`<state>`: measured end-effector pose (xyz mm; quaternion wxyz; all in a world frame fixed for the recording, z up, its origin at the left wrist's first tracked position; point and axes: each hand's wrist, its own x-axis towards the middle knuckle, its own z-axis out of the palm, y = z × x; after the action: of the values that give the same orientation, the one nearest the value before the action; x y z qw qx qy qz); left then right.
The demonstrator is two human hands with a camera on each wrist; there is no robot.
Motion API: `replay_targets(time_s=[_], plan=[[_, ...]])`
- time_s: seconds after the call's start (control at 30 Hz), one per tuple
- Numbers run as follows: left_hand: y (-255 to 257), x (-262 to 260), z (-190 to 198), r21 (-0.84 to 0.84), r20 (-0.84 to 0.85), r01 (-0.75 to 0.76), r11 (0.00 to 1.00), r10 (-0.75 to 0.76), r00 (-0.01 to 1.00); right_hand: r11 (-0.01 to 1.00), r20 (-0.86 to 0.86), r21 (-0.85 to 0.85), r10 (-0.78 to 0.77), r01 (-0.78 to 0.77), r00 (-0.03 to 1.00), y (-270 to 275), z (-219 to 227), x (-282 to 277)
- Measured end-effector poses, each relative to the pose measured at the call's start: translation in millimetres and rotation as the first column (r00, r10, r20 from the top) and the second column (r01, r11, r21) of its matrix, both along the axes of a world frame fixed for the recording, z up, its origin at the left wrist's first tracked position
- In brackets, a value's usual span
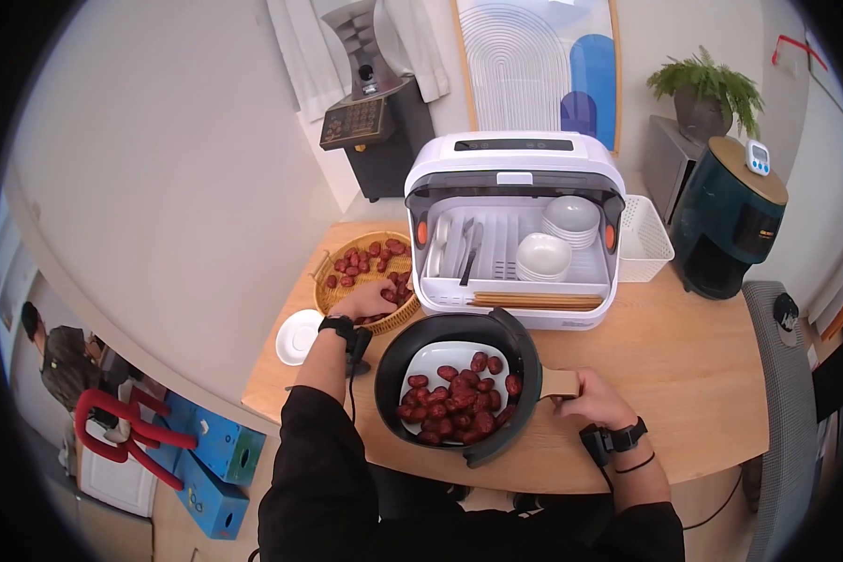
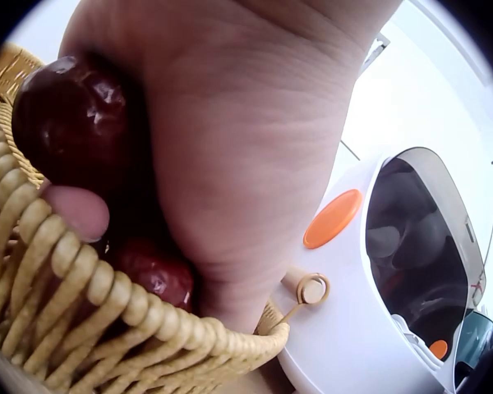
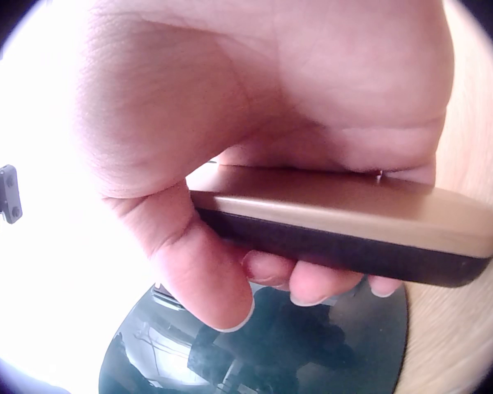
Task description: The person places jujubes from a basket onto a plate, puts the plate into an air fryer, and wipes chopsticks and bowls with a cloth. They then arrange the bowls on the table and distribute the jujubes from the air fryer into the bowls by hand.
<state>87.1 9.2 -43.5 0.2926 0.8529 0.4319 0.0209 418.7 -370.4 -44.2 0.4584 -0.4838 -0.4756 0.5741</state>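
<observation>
My left hand (image 1: 369,302) reaches into a wicker basket (image 1: 325,298) of red dates; in the left wrist view, its curled fingers hold dates (image 2: 80,119) just inside the woven rim (image 2: 119,300). The fingertips are mostly hidden there. My right hand (image 1: 601,401) grips the tan handle (image 1: 557,383) of a dark pot (image 1: 391,361); the right wrist view shows fingers (image 3: 205,275) wrapped round that handle (image 3: 353,209). Inside the pot lies a white square plate (image 1: 426,361) with many dates (image 1: 461,401) piled on it.
Behind the pot stands a white dish cabinet (image 1: 515,314) with bowls, cutlery and chopsticks. A small white plate (image 1: 298,337) lies left of the pot. At the back right are a white basket (image 1: 646,245) and a green air fryer (image 1: 732,220). A person (image 1: 66,365) is at the far left.
</observation>
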Motion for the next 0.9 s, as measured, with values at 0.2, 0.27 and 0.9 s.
replay_targets(time_s=[0.2, 0.27, 0.9], plan=[[-9.8, -11.8, 35.6, 0.016, 0.201, -0.143, 0.990, 0.137, 0.970, 1.000, -0.008, 0.000, -0.011, 0.011, 1.000, 0.8, -3.5, 1.2], [-42.9, -1.4, 79.6, -0.066, 0.206, -0.158, 0.985, 0.168, 0.964, 1.000, -0.009, 0.005, -0.004, 0.004, 1.000, 1.3, -7.4, 1.4], [-80.7, -1.8, 79.3, 0.369, -0.040, -0.142, 0.919, 0.169, 0.985, 1.000, -0.048, -0.011, -0.019, 0.019, 0.999, 0.2, -2.3, -0.3]])
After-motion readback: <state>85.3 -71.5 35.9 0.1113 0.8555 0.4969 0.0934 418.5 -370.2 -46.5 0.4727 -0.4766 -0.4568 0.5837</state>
